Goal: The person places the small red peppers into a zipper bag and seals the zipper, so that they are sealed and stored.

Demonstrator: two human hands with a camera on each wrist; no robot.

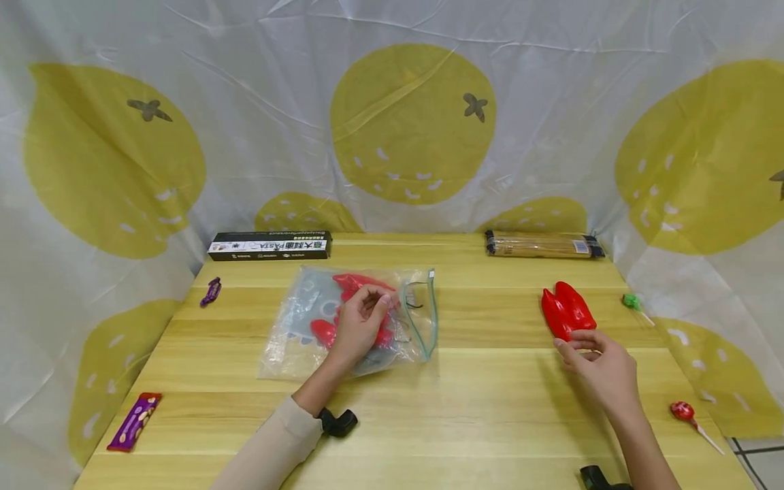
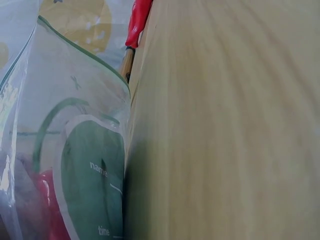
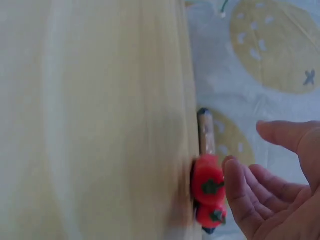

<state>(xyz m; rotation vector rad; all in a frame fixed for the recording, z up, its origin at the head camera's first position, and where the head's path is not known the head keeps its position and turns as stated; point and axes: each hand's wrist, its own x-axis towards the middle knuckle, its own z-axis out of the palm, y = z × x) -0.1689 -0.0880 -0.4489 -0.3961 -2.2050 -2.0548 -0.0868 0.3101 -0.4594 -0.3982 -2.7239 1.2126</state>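
Note:
A clear zip bag (image 1: 278,354) lies on the table left of centre, its green-edged mouth facing right and spread apart. Several red peppers (image 1: 322,331) show through its film. My left hand (image 1: 358,320) is over the bag, thumb and forefinger curled together and seeming to pinch the upper film. In the left wrist view the bag's green label (image 2: 95,180) reads "name" and "time". To the right, two red peppers (image 1: 567,309) lie side by side; their green stems face the right wrist view. Beside their near end my right hand (image 1: 603,367) has thumb and fingers apart, holding nothing.
A black pasta box (image 1: 269,246) and a pack of dry noodles (image 1: 539,245) lie along the back edge. Purple candy (image 1: 211,292) and a purple bar (image 1: 135,422) lie left; green (image 1: 631,301) and red (image 1: 682,411) lollipops lie right. A lemon-print curtain (image 1: 533,102) hangs behind.

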